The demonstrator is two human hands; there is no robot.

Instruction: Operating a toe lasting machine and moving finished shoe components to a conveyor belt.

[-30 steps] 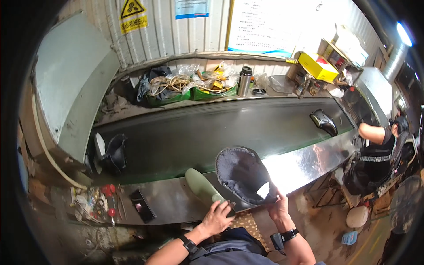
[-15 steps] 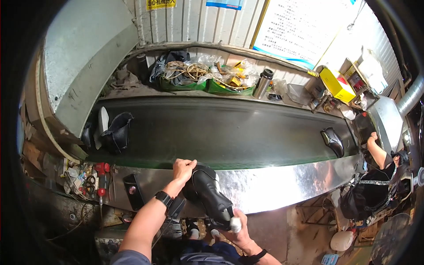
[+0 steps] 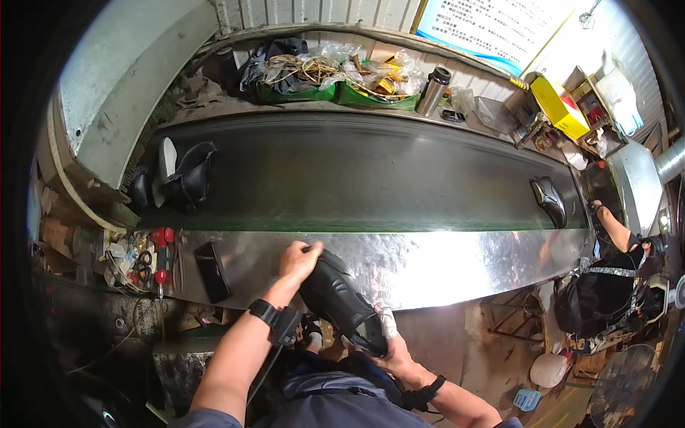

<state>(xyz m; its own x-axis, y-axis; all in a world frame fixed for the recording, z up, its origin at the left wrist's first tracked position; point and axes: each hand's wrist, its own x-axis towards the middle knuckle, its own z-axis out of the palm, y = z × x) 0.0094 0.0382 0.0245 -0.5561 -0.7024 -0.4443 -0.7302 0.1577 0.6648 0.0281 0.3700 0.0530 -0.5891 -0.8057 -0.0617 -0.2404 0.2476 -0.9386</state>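
A black shoe (image 3: pixel 337 291) hangs tilted between my two hands, over the front edge of the metal ledge (image 3: pixel 428 260). My left hand (image 3: pixel 297 261) is closed round its far upper end. At its near lower end my right hand (image 3: pixel 397 355) grips it from the right; white wrapping covers one finger. Part of my right hand's fingers is hidden behind the shoe. Left of my left hand, a dark phone (image 3: pixel 212 272) lies on the ledge.
Beyond the ledge runs a dark conveyor belt (image 3: pixel 357 178). Black shoe pieces (image 3: pixel 191 178) stand at its left end, another shoe (image 3: pixel 548 202) at its right. A red power tool (image 3: pixel 163 257) lies at the left. A co-worker (image 3: pixel 606 292) is at the right.
The shoe has turned in my hands, showing a different side, and my right hand has shifted its hold along the near end. The view has tipped downward.
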